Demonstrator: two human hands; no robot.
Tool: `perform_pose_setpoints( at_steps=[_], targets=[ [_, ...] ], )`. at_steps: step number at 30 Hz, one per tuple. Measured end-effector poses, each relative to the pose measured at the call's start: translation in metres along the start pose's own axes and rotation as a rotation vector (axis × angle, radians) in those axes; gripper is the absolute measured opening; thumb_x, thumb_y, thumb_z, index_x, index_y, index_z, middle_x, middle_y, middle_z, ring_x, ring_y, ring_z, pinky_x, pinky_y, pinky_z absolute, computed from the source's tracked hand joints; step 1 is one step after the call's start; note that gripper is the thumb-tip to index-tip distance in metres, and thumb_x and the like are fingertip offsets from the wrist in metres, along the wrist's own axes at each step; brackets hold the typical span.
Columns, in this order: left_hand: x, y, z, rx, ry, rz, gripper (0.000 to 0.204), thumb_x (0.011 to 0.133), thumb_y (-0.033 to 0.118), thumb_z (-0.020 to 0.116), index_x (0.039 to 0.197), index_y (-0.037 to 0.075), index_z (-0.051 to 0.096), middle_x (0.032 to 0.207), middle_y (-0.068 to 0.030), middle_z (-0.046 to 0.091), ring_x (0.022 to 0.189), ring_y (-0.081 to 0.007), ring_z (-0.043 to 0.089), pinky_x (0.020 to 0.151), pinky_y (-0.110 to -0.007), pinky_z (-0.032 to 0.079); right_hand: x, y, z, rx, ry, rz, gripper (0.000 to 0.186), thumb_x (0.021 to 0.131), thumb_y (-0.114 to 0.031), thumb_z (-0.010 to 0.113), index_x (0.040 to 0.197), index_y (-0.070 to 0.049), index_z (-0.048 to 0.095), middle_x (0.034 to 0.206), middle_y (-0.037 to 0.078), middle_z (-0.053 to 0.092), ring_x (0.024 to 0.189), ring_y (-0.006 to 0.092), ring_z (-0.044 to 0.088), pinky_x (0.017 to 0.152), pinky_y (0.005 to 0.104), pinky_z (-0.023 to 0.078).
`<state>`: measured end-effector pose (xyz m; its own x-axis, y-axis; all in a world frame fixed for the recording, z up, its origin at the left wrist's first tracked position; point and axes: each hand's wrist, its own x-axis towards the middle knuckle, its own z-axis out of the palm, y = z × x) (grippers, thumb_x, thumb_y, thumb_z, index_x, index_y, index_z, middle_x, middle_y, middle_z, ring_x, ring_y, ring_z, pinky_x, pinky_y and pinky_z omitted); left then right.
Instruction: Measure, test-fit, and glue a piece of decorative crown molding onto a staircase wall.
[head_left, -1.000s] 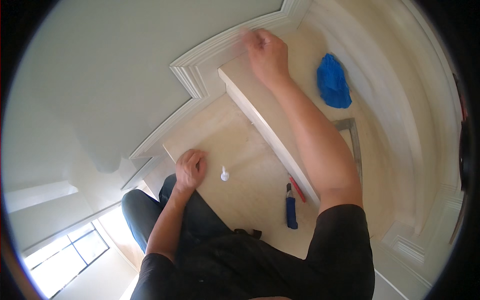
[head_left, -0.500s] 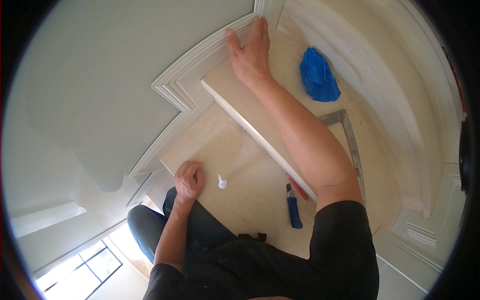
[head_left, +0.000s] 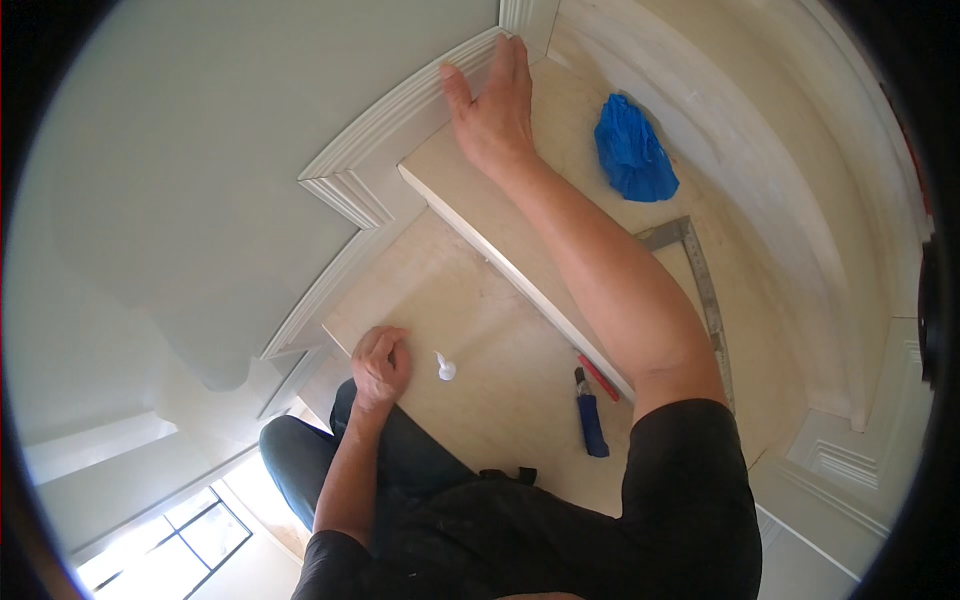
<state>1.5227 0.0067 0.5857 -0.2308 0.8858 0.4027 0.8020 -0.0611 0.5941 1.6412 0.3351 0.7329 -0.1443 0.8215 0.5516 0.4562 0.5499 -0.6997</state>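
Observation:
My right hand (head_left: 493, 112) reaches up to the pale ribbed moulding (head_left: 425, 88) along the wall skirting. Its fingers are stretched out, thumb apart, with the fingertips against the moulding near the corner. My left hand (head_left: 381, 368) is loosely closed beside my knee, at the left edge of the lower step (head_left: 490, 330). I see nothing between its curled fingers. Just right of it, a small white piece (head_left: 446, 368) with a rounded base and a thin tip lies on that step.
On the upper step (head_left: 575, 235) lie a crumpled blue plastic cover (head_left: 634, 150) and a metal carpenter's square (head_left: 700, 265), partly behind my right arm. A blue-handled tool (head_left: 590, 415) and a red stick-like item (head_left: 598, 377) rest on the lower step.
The whole view has shifted slightly. My right hand stays at the moulding, and my left hand stays curled in the same place.

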Motion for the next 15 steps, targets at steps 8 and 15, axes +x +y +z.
perform_pose_setpoints(
  at_steps=[8,15],
  targets=[
    [-0.003,-0.005,0.002,0.004,0.007,0.018,0.015,0.079,-0.006,0.064,0.09,0.003,0.07,0.088,-0.0137,0.069,0.076,-0.0336,0.067,0.068,-0.041,0.055,-0.004,-0.009,-0.003,-0.025,0.007,-0.02,0.08,0.099,-0.04,0.066,0.152,0.008,0.029,0.158,0.033,0.027,0.144,0.0489,0.031,0.121,0.0556,0.027],
    [-0.005,-0.006,-0.001,-0.044,-0.004,-0.011,0.015,0.082,-0.007,0.062,0.092,0.002,0.069,0.089,-0.0145,0.069,0.077,-0.0342,0.068,0.069,-0.04,0.055,-0.009,-0.024,-0.006,-0.148,0.041,-0.402,0.05,0.09,-0.026,0.072,0.134,-0.006,0.056,0.146,0.016,0.047,0.135,0.0387,0.043,0.113,0.0529,0.035]
  ],
)
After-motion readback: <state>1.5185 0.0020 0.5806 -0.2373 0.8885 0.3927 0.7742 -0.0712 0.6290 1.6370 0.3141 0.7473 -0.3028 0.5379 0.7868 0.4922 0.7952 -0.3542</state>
